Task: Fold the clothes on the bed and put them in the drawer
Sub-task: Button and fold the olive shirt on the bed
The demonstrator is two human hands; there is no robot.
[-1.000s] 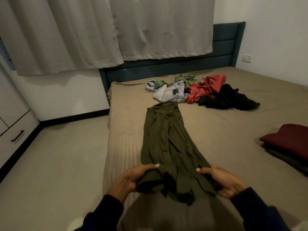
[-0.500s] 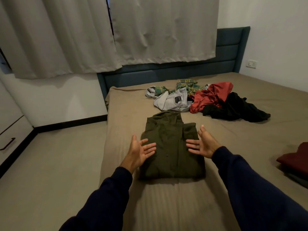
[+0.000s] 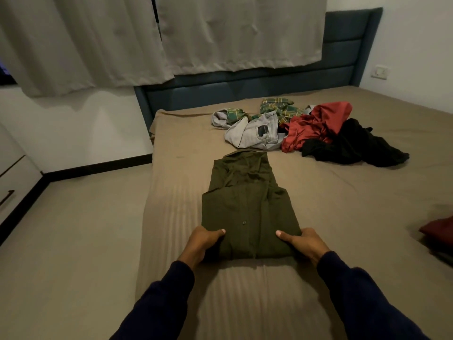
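On your far left, a drawer (image 3: 9, 192) front with a dark handle shows at the frame edge, across the floor from the bed (image 3: 343, 204). That is where the pile goes in the end.

Your left hand (image 3: 203, 244) grips the near left corner of the green shirt (image 3: 247, 212), thumb on top and fingers tucked under the edge. Your right hand (image 3: 302, 242) holds the near right corner the same way. Both grips are closed on the cloth, not loose.

The shirt lies flat on the bed just in front of you, near its left side. It is already folded to a narrow oblong, and it looks ready for one more fold or a lift. To do it well, keep both corners level and move them together, so the layers underneath do not slide apart. If you fold again, carry the near edge straight away from you and set it square. If you lift, slip the fingers further under first, since the soft cloth will sag in the middle.

The shirt's long axis runs straight away from you. The collar end points toward the headboard (image 3: 245, 89), and the folded edge faces you.

Beyond it, a heap of unfolded clothes (image 3: 306, 131) waits, well apart. A dark red folded piece (image 3: 438, 228) lies at the right edge.
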